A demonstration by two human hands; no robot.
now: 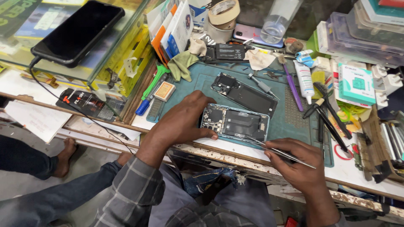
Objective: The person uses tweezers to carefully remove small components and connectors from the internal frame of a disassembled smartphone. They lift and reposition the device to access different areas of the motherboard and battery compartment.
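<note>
The left hand [185, 120] clamps the opened phone [235, 122] flat on the teal mat [290, 126] near the bench edge. The right hand [299, 162] pinches metal tweezers [275, 150], tips at the phone's lower edge. A slip could likely scratch the exposed board or tear a ribbon cable.

A black smartphone [78, 31] is seen lying on a glass case [122, 46] at the upper left, with a dark cable [75, 111] trailing from it. On the teal mat [294, 122] a detached black back cover [244, 93] is laid beside a small screwdriver [261, 84]. A purple tool [292, 86] and a white tube [304, 80] are placed further right. Two rolls of tape [223, 14] are stacked at the back of the bench [362, 168], near a clear bottle [277, 21]. A green-and-white box [357, 84] is set at the right.
</note>
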